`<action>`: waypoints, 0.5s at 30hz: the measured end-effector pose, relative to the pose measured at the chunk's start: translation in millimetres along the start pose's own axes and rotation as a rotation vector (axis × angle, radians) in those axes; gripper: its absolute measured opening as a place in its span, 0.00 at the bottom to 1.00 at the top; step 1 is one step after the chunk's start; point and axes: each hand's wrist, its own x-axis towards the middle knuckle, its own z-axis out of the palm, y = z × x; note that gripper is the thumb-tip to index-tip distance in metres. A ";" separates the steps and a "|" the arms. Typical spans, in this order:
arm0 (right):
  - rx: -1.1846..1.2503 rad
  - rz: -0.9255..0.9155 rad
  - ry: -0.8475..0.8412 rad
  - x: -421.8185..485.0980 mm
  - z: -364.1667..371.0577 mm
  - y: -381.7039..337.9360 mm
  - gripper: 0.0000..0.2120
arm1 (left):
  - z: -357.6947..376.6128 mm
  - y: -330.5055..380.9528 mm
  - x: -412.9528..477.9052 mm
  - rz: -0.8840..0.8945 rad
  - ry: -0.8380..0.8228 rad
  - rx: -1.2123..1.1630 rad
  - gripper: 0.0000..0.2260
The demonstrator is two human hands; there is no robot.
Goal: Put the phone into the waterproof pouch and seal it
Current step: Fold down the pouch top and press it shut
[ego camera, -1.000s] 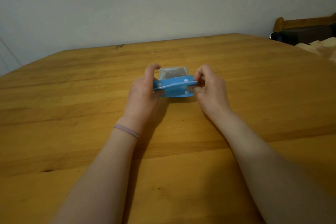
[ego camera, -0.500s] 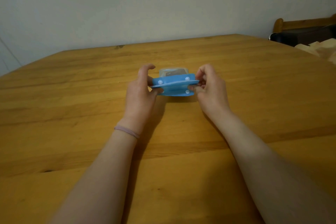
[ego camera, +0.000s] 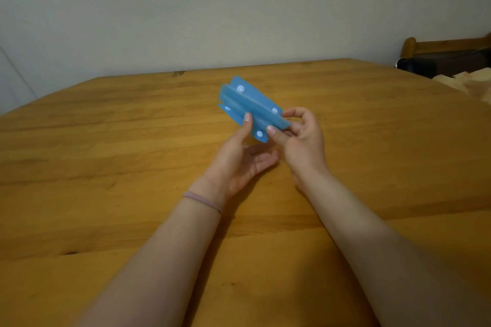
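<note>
The blue waterproof pouch point(ego camera: 248, 105) is held up above the wooden table point(ego camera: 132, 141), its folded top end with white snap studs turned toward me and tilted down to the right. My left hand point(ego camera: 239, 156) cups it from below, thumb pressed on the blue flap. My right hand point(ego camera: 300, 138) pinches the pouch's right end between thumb and fingers. The phone is hidden behind the blue flaps.
A pale wall rises behind the table's far edge. At the far right stand a wooden chair back point(ego camera: 446, 45) with a dark object point(ego camera: 417, 66) below it and crumpled beige paper point(ego camera: 473, 82) at the table's right edge.
Both hands have lifted the pouch off the table and tipped it, so the folded blue end now faces me and slants; the clear part with the phone is no longer visible.
</note>
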 end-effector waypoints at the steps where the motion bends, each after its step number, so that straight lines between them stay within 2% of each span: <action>1: 0.048 0.038 -0.017 -3.0 3.2 1.6 0.17 | 1.3 -0.2 0.0 0.013 -0.021 -0.035 0.23; 4: 0.079 0.087 -0.069 -8.7 10.6 6.3 0.16 | 1.0 1.3 -0.2 0.080 -0.007 -0.099 0.23; 10: -0.019 0.091 -0.137 -11.6 14.7 8.3 0.16 | -2.9 7.1 -1.0 0.188 0.031 -0.136 0.11; 15: -0.071 0.117 -0.140 -11.7 18.0 9.1 0.11 | -4.8 7.0 -0.8 0.201 0.104 -0.153 0.16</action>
